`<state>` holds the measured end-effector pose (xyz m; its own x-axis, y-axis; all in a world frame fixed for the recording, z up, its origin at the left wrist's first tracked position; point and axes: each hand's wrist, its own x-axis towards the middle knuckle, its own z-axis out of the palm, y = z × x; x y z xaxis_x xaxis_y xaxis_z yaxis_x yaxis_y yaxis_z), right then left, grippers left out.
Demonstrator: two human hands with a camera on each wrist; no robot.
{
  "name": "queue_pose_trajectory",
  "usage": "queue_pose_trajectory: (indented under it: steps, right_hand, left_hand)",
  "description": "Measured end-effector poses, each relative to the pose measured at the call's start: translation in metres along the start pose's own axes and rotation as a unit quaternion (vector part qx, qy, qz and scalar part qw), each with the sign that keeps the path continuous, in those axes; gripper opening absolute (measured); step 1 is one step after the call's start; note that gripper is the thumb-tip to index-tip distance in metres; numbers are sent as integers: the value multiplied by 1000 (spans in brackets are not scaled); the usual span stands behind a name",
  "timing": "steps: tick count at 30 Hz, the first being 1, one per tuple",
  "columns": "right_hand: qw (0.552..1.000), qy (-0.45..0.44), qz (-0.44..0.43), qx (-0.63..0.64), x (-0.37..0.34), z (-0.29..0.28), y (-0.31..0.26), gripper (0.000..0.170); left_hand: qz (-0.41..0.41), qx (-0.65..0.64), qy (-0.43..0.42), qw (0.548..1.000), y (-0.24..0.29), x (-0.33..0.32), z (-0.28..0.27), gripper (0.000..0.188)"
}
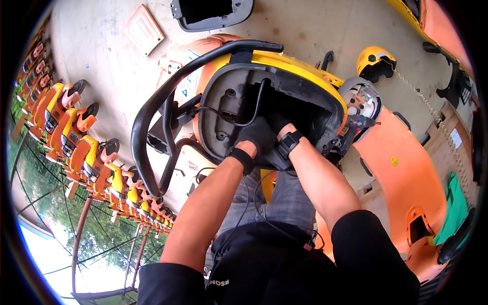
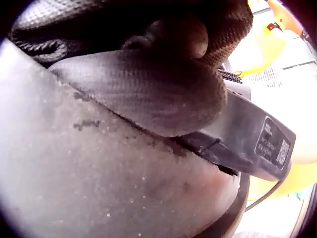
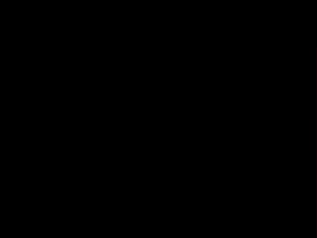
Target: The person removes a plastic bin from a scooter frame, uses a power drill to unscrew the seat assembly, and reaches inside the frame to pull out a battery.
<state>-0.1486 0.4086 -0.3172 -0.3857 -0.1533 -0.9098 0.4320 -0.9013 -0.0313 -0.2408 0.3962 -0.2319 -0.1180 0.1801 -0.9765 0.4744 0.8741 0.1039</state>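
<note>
In the head view, the black-gloved left hand [image 1: 258, 136] is at the near edge of a dark compartment [image 1: 216, 109] in a yellow-and-orange scooter body; its fingertips are hidden. The right hand [image 1: 280, 123] reaches into the opening beside it, fingers lost in shadow. A black cable [image 1: 261, 104] loops from the compartment down to the left hand. The left wrist view shows a gloved digit [image 2: 148, 94] close up, beside a dark box with a QR label [image 2: 272, 144]. What either hand touches is unclear. The right wrist view is black.
A black tubular rail [image 1: 145, 117] curves around the compartment's left side. To the right are a power drill [image 1: 358, 121], a yellow shell [image 1: 375, 55], a coiled hose [image 1: 426, 104] and a large orange panel [image 1: 401, 162]. Rows of scooters [image 1: 86, 152] stand left; a frame [image 1: 216, 23] lies beyond.
</note>
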Motion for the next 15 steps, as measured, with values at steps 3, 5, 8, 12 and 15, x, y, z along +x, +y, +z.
queue_pose_trajectory:
  steps: [3,5,8,12,15]
  right_hand:
    - [999,37,16,-13,-7,4,-2,38]
    - [994,74,3,77,5,-1,12,36]
    - [991,67,-23,114,13,0,22,35]
    - [988,66,-15,139,17,2,28,35]
    - [990,85,-26,108,37,-4,35,35]
  left_hand:
    - [19,-1,-8,1000,5,-7,-10,29]
    - [42,4,-26,999,2,-6,-9,28]
    - [41,-13,26,999,3,-9,-5,25]
    - [90,2,16,996,-4,-4,0,24]
    - [109,58,29,992,-4,-2,2,20]
